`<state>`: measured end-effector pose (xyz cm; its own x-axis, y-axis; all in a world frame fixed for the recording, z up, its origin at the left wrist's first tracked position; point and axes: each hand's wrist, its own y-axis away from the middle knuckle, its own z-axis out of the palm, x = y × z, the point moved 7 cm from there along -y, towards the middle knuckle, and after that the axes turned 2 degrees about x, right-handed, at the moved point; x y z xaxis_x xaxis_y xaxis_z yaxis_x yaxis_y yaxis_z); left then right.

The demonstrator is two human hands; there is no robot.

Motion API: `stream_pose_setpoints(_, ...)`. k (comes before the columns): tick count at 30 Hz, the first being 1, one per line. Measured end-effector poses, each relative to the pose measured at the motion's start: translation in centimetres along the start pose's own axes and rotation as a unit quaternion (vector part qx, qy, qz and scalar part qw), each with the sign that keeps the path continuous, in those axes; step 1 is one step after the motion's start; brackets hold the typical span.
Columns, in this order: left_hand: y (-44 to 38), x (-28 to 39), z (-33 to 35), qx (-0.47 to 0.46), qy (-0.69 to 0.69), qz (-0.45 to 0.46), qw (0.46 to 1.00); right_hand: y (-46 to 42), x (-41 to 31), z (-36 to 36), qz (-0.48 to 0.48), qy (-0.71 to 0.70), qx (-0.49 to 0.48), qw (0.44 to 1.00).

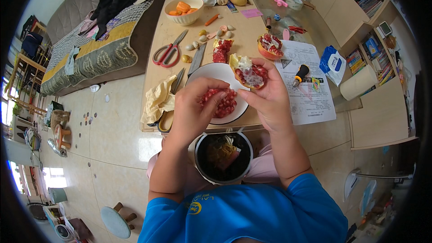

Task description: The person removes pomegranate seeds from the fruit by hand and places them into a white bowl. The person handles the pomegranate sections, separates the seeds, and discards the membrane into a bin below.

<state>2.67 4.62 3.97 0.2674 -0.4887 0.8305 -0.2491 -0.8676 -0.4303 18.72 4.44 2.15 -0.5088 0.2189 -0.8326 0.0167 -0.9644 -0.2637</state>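
My right hand grips a piece of pomegranate with pale membrane and red seeds facing up. It is over the right rim of a white bowl with a dark edge. Loose pomegranate seeds lie in the bowl. My left hand hovers above the bowl's left side, thumb and fingers curled towards each other; whether seeds are between them is hidden. Beyond the bowl sits a peeled pomegranate chunk. To its right rests a larger opened pomegranate with its rind on.
A knife, red-handled scissors and crumpled yellowish paper lie left of the bowl. A bin with scraps stands between my legs. Printed paper bears a screwdriver. A cream bowl holds orange pieces.
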Motion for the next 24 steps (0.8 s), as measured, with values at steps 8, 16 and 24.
stream_pose_setpoints(8,1.0,1.6,-1.3,-0.022,-0.114,0.047,0.992,3.9,-1.4,1.5,0.076,0.019,-0.046,0.996)
stream_pose_setpoints(16,2.8,0.9,-0.3,-0.118,0.296,-0.117,0.941,4.9,-1.4,3.7,-0.042,0.136,-0.107,0.984)
stream_pose_setpoints(24,2.6,-1.8,-1.2,-0.087,0.392,-0.174,0.899,6.0,-2.4,4.2,-0.108,0.327,-0.036,0.938)
